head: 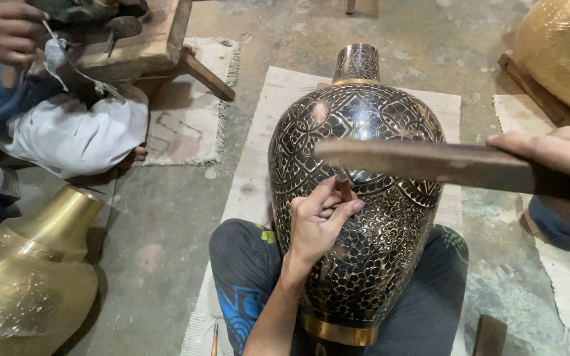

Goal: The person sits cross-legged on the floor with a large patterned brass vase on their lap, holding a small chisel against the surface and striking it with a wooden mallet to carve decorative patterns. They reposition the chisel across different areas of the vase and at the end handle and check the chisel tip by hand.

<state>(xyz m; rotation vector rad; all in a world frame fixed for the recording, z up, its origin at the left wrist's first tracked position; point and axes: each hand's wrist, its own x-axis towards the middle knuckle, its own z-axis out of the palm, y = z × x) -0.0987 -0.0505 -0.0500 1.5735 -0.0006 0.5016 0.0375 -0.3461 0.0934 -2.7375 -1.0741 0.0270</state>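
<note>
Large engraved black-and-brass vase [357, 191] lies tilted across the person's lap, neck pointing away, base band near the belly, resting over a woven floor mat [268, 112]. Left hand [318, 221] is closed around a small chisel [343, 186], fingers pinching it, tip pressed to the patterned shoulder of the vase. Right hand [552, 155] is wrapped tight on a flat wooden mallet stick [430, 161], held level above the chisel head, not touching it.

To do this step well, judged from the pose: keep the chisel steady and square to the curved surface, strike light and centred on the chisel head, keep the knees bracing the vase so it doesn't roll.

Room: free space above the vase for the swing. Right side is tight, a wrapped brass pot [562, 53] on a wooden block is near the mallet hand. Left, a plain brass vase [28, 277] lies well apart. Top left, another person's hand [1, 29] works at a low wooden bench [140, 39], white cloth [74, 135] below it; clear of the swing.
</note>
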